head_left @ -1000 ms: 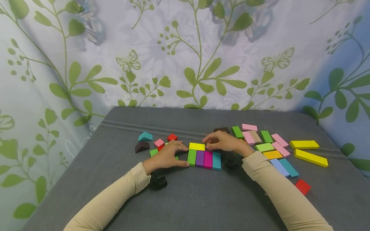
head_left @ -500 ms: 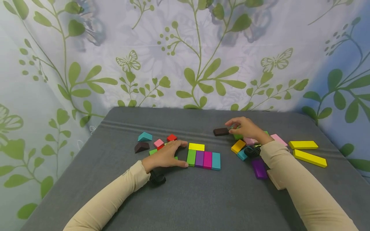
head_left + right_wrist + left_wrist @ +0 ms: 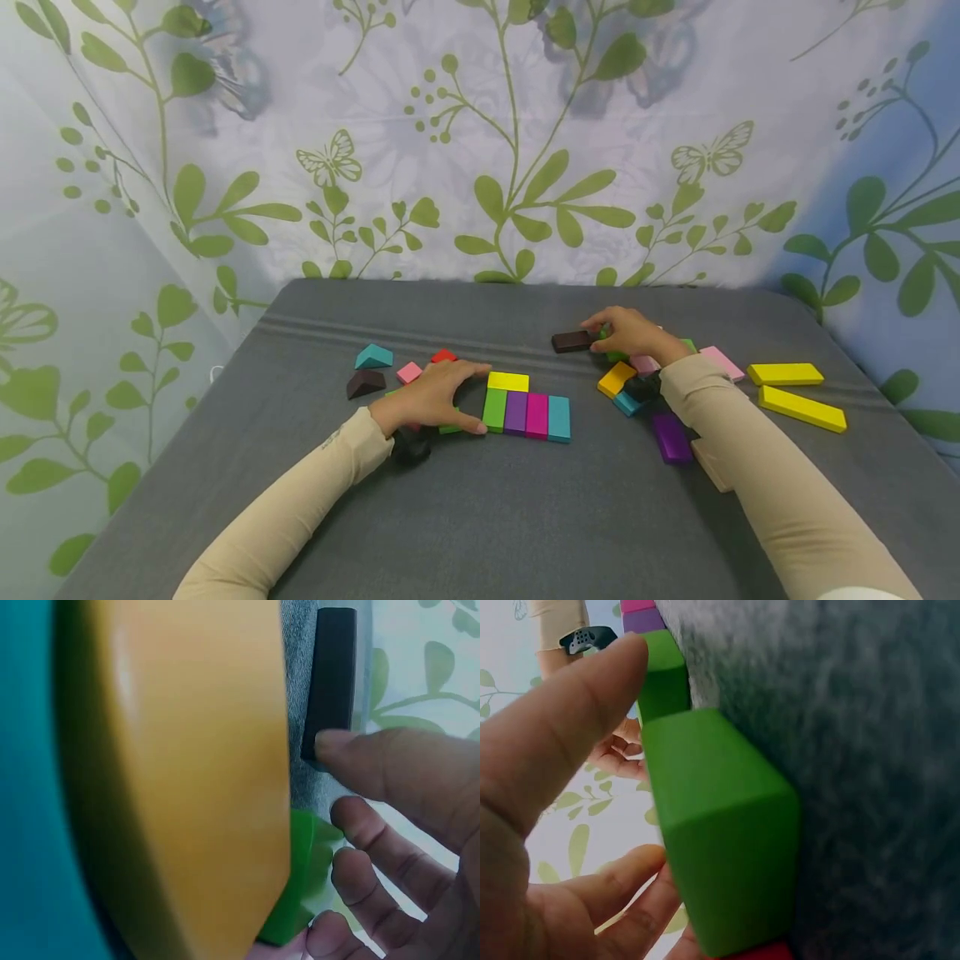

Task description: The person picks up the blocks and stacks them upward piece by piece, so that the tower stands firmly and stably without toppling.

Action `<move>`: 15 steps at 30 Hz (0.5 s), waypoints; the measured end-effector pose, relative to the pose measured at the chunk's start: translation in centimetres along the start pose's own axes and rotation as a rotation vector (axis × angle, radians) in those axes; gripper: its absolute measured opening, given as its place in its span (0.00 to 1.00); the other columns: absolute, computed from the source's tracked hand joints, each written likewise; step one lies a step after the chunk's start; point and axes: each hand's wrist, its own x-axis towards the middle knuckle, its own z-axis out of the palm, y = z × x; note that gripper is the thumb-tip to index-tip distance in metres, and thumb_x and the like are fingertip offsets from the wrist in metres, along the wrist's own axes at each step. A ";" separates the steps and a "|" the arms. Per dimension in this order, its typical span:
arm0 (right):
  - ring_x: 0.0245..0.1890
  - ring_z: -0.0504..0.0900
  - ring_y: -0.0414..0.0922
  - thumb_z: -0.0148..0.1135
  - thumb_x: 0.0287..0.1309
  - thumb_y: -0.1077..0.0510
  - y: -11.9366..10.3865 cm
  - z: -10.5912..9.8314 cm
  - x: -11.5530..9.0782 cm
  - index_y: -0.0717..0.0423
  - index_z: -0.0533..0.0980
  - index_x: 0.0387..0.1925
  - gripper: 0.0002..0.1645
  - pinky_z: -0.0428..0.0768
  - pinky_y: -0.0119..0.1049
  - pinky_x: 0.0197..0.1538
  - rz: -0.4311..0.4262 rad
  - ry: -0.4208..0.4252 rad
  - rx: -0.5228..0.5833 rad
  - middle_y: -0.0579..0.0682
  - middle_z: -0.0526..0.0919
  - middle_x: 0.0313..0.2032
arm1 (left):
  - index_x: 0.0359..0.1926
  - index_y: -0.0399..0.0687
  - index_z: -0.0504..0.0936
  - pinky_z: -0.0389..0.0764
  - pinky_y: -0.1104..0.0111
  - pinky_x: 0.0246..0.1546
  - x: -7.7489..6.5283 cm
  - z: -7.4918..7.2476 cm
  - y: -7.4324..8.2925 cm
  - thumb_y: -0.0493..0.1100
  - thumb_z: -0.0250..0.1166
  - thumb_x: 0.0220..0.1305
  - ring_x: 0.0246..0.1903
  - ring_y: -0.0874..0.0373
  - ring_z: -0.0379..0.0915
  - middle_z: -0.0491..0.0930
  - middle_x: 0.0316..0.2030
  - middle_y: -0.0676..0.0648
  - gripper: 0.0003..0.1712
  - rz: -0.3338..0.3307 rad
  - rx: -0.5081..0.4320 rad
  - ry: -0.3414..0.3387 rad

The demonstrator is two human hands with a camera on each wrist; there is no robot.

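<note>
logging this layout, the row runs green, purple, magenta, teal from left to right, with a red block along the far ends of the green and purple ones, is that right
One slip: along those far ends lies a yellow block, not a red one, as the head view shows. The left-to-right order stands: green block, purple block, magenta block, teal block.

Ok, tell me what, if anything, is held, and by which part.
The left grip holds nothing; whether the right grip holds the green block beside it cannot be told.
</note>
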 end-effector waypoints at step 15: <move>0.40 0.83 0.50 0.77 0.64 0.61 -0.8 -0.5 0.2 0.63 0.87 0.51 0.16 0.82 0.45 0.44 0.056 -0.067 0.008 0.53 0.89 0.41 | 0.80 0.39 0.68 0.59 0.38 0.72 0.2 -0.5 0.1 0.54 0.80 0.63 0.75 0.39 0.63 0.71 0.76 0.38 0.52 0.010 -0.003 -0.009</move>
